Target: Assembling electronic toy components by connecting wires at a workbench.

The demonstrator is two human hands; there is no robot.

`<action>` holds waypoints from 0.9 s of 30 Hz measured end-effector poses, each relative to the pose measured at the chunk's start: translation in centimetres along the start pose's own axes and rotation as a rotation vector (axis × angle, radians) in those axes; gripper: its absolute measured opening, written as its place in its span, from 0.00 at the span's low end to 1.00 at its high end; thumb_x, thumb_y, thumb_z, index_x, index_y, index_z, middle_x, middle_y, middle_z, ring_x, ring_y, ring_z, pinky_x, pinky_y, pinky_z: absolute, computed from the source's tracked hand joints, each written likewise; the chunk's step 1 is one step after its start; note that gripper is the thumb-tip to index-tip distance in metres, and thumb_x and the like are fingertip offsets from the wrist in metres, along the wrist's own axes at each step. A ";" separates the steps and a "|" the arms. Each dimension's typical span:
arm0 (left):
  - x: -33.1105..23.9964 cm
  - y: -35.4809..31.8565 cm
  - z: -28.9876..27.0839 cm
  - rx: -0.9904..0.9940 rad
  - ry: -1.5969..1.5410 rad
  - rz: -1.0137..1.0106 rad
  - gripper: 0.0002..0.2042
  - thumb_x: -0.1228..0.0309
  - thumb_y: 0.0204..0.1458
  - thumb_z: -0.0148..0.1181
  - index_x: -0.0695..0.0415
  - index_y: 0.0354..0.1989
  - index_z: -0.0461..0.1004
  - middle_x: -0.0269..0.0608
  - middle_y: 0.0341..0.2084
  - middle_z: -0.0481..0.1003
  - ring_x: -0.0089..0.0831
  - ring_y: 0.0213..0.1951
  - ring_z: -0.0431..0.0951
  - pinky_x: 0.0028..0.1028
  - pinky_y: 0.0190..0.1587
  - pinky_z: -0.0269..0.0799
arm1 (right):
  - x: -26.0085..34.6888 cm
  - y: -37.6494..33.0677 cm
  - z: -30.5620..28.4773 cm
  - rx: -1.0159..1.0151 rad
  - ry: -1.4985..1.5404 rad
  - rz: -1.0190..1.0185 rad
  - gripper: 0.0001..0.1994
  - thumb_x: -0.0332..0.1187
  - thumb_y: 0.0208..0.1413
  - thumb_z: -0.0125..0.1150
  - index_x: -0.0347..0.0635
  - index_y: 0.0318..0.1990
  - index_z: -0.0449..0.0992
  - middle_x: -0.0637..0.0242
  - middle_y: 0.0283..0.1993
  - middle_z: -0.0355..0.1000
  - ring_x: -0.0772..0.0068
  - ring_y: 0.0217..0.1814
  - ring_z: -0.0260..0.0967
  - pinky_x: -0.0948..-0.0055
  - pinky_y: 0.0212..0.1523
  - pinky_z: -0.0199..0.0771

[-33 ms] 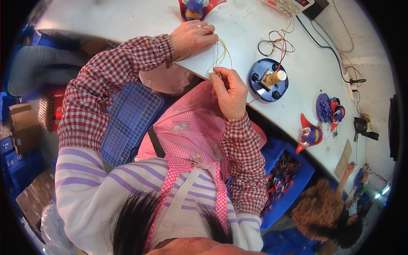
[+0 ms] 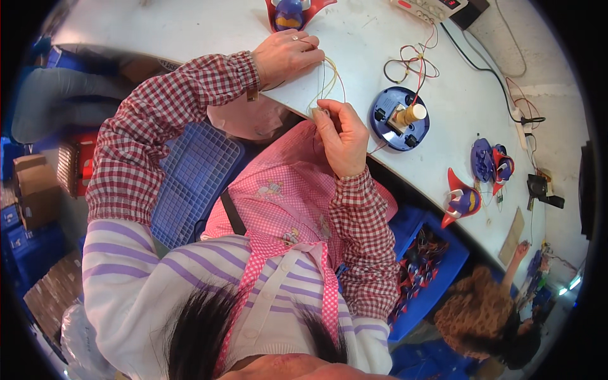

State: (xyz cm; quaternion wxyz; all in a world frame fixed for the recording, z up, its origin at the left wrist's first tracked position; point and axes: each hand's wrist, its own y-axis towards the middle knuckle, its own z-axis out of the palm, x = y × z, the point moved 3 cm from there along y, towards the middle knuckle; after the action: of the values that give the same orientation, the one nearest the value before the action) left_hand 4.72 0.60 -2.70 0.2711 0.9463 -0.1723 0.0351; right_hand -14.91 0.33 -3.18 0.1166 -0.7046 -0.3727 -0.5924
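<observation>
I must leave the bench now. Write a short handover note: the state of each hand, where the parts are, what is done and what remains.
Left hand: rests on the white table, pinching the far end of the thin yellow wires.
Right hand: at the table edge, pinching the near end of the wires with a small part that is too small to identify.
Parts: round blue base with a cream cylinder lies right of the hands, red wires running to it; blue and red toy pieces further right.
Done: wires held taut between both hands.
Left: the base is open, not joined to these wires.

Two hands, one round blue base, three red-and-blue toy shells, one blue crate
</observation>
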 end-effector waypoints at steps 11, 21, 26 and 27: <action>-0.1 -1.1 -2.1 -0.104 -0.221 -0.120 0.10 0.71 0.50 0.56 0.54 0.42 0.72 0.37 0.37 0.70 0.32 0.34 0.71 0.26 0.40 0.69 | 0.1 0.0 0.2 -0.024 0.001 -0.025 0.08 0.25 0.51 0.59 0.34 0.39 0.74 0.67 0.30 0.69 0.79 0.25 0.62 0.83 0.26 0.63; -4.6 -9.9 -7.4 -0.246 -0.552 -0.698 0.12 0.78 0.49 0.57 0.61 0.44 0.72 0.38 0.32 0.69 0.24 0.31 0.69 0.18 0.32 0.67 | 0.4 0.0 0.1 0.003 0.040 0.063 0.08 0.26 0.53 0.58 0.34 0.40 0.74 0.68 0.30 0.70 0.82 0.22 0.61 0.85 0.23 0.62; -5.2 -9.6 -7.1 -0.220 -0.576 -0.714 0.13 0.77 0.48 0.60 0.58 0.44 0.73 0.37 0.32 0.68 0.23 0.32 0.68 0.19 0.33 0.67 | 0.7 -0.1 0.1 0.013 0.080 0.155 0.08 0.25 0.51 0.60 0.34 0.39 0.74 0.67 0.30 0.69 0.77 0.26 0.64 0.81 0.27 0.64; -4.7 -8.3 -7.1 -0.226 -0.575 -0.713 0.13 0.77 0.48 0.60 0.58 0.44 0.73 0.37 0.32 0.68 0.23 0.32 0.68 0.19 0.33 0.67 | 0.4 -0.1 0.1 0.004 0.060 0.124 0.08 0.25 0.51 0.60 0.34 0.39 0.74 0.67 0.30 0.69 0.77 0.26 0.64 0.81 0.27 0.64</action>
State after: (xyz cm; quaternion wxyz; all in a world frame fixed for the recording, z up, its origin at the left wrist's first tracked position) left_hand 3.33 12.32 -1.57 0.3089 0.8823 0.0927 -0.3429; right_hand -14.87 0.56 -2.90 0.1655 -0.7082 -0.3257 -0.6041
